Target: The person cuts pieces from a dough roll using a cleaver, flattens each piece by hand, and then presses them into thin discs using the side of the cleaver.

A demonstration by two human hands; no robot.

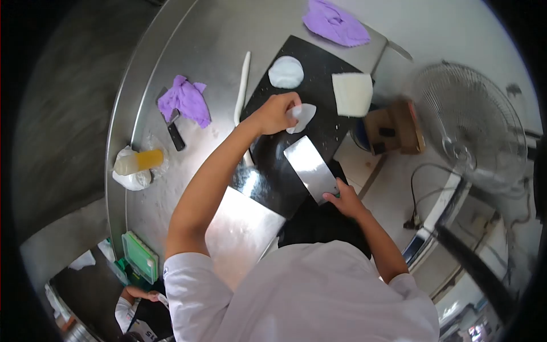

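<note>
My left hand pinches a thin white round sheet, like a dough wrapper, just above a black board. My right hand is closed on the handle of a broad-bladed cleaver. The cleaver's shiny blade lies over the board, pointing toward the sheet but apart from it. Farther back on the board sits a white round pile. A pale square piece rests at the board's right edge. Along the left edge runs a long white rod-like piece, partly hidden by my left forearm.
Left on the steel table lie a purple cloth, a black-handled knife and a yellow-filled bottle. Another purple cloth is at the back. Right stand a cardboard box and a fan. Another person is at lower left.
</note>
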